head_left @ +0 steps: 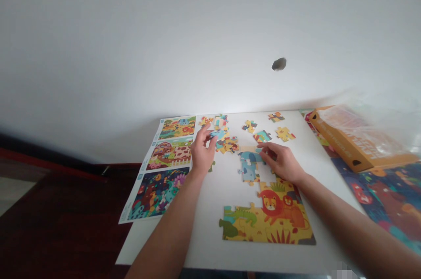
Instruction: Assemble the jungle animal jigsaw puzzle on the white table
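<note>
My left hand (203, 149) pinches a light-blue puzzle piece (217, 133) between thumb and fingers, above a cluster of loose pieces (226, 144). Over the upper right of a joined blue elephant section (249, 167) is my right hand (279, 160), its fingertips closed on the edge of a puzzle piece there; the fingers partly hide it. Closer to me lies a larger joined section (284, 215) with lions and a crocodile on yellow. It reaches up to the right of the elephant section.
A picture sheet (157, 141) with three scenes lies at the table's left. More loose pieces (284, 134) are spread toward the wall (197, 42). An orange box (348, 143) with clear plastic (365, 125) rests at right on a dark printed picture (388, 200). The white table (207, 226) meets the wall.
</note>
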A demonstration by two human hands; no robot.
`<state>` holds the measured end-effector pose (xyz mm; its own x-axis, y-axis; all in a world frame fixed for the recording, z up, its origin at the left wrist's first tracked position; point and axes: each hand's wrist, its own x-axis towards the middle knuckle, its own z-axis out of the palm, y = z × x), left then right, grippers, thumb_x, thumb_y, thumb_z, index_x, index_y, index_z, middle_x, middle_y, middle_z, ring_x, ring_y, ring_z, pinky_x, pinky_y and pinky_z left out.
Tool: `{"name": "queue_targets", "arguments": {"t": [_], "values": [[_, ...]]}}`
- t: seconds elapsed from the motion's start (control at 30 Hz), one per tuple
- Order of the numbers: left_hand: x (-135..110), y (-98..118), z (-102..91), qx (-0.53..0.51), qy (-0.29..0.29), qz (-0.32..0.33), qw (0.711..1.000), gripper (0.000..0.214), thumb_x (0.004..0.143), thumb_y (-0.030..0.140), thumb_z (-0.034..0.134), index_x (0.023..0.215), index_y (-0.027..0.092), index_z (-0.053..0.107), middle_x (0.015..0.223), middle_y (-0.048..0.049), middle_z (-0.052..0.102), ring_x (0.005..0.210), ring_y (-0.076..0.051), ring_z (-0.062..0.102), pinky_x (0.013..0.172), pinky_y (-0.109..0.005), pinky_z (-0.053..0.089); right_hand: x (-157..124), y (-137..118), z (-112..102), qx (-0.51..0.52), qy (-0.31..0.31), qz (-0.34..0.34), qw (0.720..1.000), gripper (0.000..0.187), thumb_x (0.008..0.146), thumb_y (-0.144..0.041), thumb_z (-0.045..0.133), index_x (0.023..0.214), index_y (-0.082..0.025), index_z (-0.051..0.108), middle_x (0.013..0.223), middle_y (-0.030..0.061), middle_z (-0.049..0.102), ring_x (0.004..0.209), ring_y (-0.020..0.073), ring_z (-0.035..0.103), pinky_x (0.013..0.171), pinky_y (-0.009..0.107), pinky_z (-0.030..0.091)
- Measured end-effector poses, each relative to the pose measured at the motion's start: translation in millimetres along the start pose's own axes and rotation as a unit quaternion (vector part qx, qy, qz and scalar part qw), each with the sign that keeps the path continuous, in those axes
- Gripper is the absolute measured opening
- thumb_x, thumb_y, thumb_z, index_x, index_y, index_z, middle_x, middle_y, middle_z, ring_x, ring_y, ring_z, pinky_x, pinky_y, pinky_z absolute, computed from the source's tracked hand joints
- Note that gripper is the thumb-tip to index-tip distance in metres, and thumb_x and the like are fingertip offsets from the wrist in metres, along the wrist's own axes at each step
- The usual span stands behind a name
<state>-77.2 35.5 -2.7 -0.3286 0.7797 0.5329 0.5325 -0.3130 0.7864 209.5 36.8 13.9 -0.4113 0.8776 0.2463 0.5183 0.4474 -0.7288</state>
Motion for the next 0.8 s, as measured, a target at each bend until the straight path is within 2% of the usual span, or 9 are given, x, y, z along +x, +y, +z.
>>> {"name": "queue_targets", "arguments": {"t": [0.07, 0.17, 0.3, 0.4, 0.5, 0.57, 0.6, 0.67, 0.8], "values": [[-8.4, 11.8, 4.1, -0.067, -0.05, -0.024, 0.996, 0.048, 0.088, 0.028, 0.065, 0.134, 0.022, 0.053, 0.098, -0.0045, 0.07, 0.086, -0.015, 0.067, 0.081, -0.026, 0.055, -0.9, -2.8, 0.3, 0.019, 0.0, 0.001, 1.0, 0.03, 0.094, -0.041, 0.056, 0.113, -0.019, 0.066, 0.08, 0.0017, 0.065, 0.063, 0.013, 0.052, 0.064, 0.028, 0.045], [-24.8, 30.9, 12.4, -0.114, -0.161, -0.058, 0.979, 0.051, 0.086, 0.033, 0.069, 0.134, 0.02, 0.055, 0.088, -0.0028, 0.072, 0.07, -0.012, 0.065, 0.064, -0.021, 0.051, -2.5, -8.9, 1.7, 0.077, -0.011, 0.014, 0.997, 0.037, 0.091, -0.045, 0.061, 0.118, -0.02, 0.063, 0.082, 0.0014, 0.064, 0.063, 0.0121, 0.049, 0.063, 0.027, 0.044], [-42.5, 43.9, 25.0, -0.148, -0.279, -0.063, 0.947, 0.05, 0.087, 0.034, 0.069, 0.134, 0.019, 0.056, 0.094, -0.005, 0.073, 0.076, -0.014, 0.066, 0.067, -0.022, 0.052, -3.2, -14.5, 5.7, 0.195, -0.032, 0.057, 0.979, 0.036, 0.088, -0.045, 0.065, 0.112, -0.019, 0.063, 0.069, -0.0027, 0.054, 0.059, 0.0102, 0.044, 0.055, 0.026, 0.038], [-45.4, 43.5, 29.7, -0.165, -0.29, -0.05, 0.941, 0.051, 0.088, 0.032, 0.068, 0.136, 0.021, 0.053, 0.104, -0.0069, 0.072, 0.084, -0.015, 0.067, 0.075, -0.025, 0.053, -1.9, -15.3, 7.0, 0.304, -0.053, 0.084, 0.947, 0.036, 0.086, -0.041, 0.068, 0.113, -0.018, 0.061, 0.069, -0.004, 0.051, 0.057, 0.0094, 0.047, 0.052, 0.025, 0.038], [-40.1, 41.4, 26.3, -0.128, -0.25, 0.015, 0.959, 0.033, 0.093, 0.027, 0.059, 0.125, 0.02, 0.058, 0.11, -0.0086, 0.069, 0.091, -0.017, 0.065, 0.081, -0.03, 0.053, -0.1, -15.2, 4.1, 0.389, -0.059, 0.101, 0.914, 0.047, 0.081, -0.036, 0.073, 0.121, -0.022, 0.052, 0.079, -0.0032, 0.055, 0.058, 0.0114, 0.057, 0.052, 0.026, 0.047], [-35.4, 41.4, 21.1, -0.06, -0.238, 0.088, 0.965, 0.019, 0.096, 0.022, 0.051, 0.107, 0.019, 0.066, 0.101, -0.008, 0.068, 0.093, -0.018, 0.062, 0.085, -0.034, 0.051, 0.7, -15.5, 0.4, 0.421, -0.058, 0.108, 0.899, 0.054, 0.079, -0.032, 0.074, 0.126, -0.026, 0.048, 0.086, -0.003, 0.055, 0.061, 0.014, 0.064, 0.055, 0.03, 0.054], [-33.6, 42.0, 18.4, -0.025, -0.246, 0.121, 0.961, 0.021, 0.096, 0.02, 0.048, 0.098, 0.019, 0.069, 0.097, -0.0079, 0.066, 0.095, -0.02, 0.06, 0.088, -0.036, 0.05, 0.9, -15.9, -1.6, 0.427, -0.058, 0.111, 0.896, 0.056, 0.079, -0.03, 0.074, 0.127, -0.027, 0.047, 0.088, -0.003, 0.055, 0.063, 0.0149, 0.066, 0.057, 0.032, 0.056], [-32.2, 44.4, 13.9, 0.033, -0.288, 0.166, 0.943, 0.023, 0.095, 0.02, 0.05, 0.095, 0.02, 0.072, 0.098, -0.0085, 0.062, 0.101, -0.022, 0.056, 0.094, -0.04, 0.047, 1.3, -17.1, -4.9, 0.425, -0.058, 0.12, 0.895, 0.056, 0.078, -0.029, 0.073, 0.128, -0.028, 0.047, 0.09, -0.0025, 0.056, 0.065, 0.016, 0.068, 0.06, 0.034, 0.059], [-37.0, 50.0, 11.5, 0.095, -0.403, 0.207, 0.886, 0.027, 0.087, 0.032, 0.066, 0.113, 0.029, 0.073, 0.122, -0.0097, 0.054, 0.118, -0.028, 0.047, 0.107, -0.05, 0.037, 2.8, -18.0, -6.0, 0.412, -0.047, 0.153, 0.897, 0.051, 0.076, -0.033, 0.072, 0.121, -0.026, 0.05, 0.092, -0.0014, 0.059, 0.065, 0.0169, 0.069, 0.06, 0.034, 0.06]]}}
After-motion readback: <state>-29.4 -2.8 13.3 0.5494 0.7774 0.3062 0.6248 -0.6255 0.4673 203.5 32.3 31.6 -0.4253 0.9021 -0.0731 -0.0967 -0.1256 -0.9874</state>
